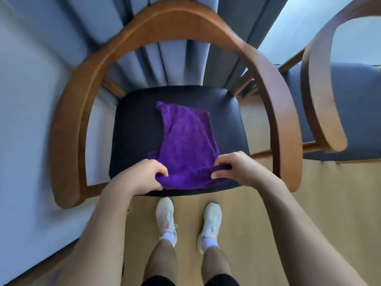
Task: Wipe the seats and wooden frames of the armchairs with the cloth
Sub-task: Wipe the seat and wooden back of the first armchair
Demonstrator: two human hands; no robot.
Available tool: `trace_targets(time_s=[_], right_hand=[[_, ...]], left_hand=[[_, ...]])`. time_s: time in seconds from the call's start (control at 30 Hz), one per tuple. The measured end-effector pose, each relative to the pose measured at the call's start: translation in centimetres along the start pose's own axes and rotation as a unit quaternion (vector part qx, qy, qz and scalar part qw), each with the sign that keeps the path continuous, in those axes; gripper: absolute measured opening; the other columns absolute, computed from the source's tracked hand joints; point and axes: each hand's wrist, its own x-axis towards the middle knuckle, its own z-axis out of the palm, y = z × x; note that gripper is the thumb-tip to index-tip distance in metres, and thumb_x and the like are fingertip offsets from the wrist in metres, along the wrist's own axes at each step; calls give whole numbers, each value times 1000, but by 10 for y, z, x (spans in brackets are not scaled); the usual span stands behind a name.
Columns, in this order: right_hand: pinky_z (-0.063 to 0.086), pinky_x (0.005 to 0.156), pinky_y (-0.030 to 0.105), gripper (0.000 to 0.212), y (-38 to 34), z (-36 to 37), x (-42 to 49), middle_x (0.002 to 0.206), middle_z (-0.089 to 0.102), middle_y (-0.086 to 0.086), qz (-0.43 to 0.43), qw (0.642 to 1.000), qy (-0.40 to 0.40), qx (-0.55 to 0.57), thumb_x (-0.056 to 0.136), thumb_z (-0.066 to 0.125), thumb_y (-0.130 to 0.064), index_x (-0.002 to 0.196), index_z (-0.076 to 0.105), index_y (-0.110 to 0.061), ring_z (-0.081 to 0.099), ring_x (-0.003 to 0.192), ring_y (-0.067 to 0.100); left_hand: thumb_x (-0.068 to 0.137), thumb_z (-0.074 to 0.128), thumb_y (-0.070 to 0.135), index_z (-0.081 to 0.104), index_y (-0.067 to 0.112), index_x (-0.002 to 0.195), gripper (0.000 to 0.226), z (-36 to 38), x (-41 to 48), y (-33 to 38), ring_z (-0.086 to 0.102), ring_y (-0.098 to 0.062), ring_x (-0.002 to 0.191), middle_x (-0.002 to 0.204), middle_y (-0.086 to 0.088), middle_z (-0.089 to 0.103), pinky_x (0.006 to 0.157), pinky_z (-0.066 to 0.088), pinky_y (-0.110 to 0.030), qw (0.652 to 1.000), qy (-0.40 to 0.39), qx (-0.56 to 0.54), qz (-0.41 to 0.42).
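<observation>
Closest to the camera, two bare legs stand on a pale wooden floor (268, 213), feet in white shoes (166, 217) with toes pointing at the front edge of the chair. Two bare forearms reach forward from the lower corners.

The left hand (142, 175) has its fingers curled under and its thumb on top, pinching the near left corner of the purple cloth (185, 137). The right hand (237, 168) does the same at the near right corner, fingers bent together and clamped on the fabric. Between the two hands the near edge of the cloth is raised slightly and bunched into a fold.

The rest of the cloth lies spread on the dark seat (136, 129) of the armchair, running away from the hands toward the back of the seat, where its far left corner curls up (the far edge sits unevenly). It covers the middle and right part of the seat.

The wooden frame (68, 124) curves round the seat in one continuous arc from armrest to armrest. Behind it hang grey curtains (175, 62), and a pale flat surface (26, 120) lies to the left. To the right stands a second armchair (321, 100), with a similar wooden arm and a grey-blue seat, just beside the first.
</observation>
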Motion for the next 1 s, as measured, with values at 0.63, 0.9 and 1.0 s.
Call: trace_targets(time_s=[0.63,0.9,1.0], right_hand=[[2,118,66,52,27,115,155,168,9,2,61,968,200,-138,106,36,-37,157,26,-32,-5,153,39],[-3,116,69,56,53,140,160,168,6,-5,91,929,277,-227,103,29,-57,157,19,-43,-6,154,37],[3,117,68,54,67,145,134,168,10,-4,127,923,292,-214,104,31,-54,156,21,-44,-3,154,36]], left_hand=[[104,38,35,26,19,156,56,110,160,-31,12,-31,152,164,-12,14,121,21,-49,933,348,87,-21],[103,29,33,19,18,158,58,140,177,-24,1,-34,152,166,-9,5,122,12,-54,920,364,138,-50],[103,28,34,21,16,157,58,154,171,0,1,-34,152,166,-7,7,121,9,-55,924,351,146,-42]])
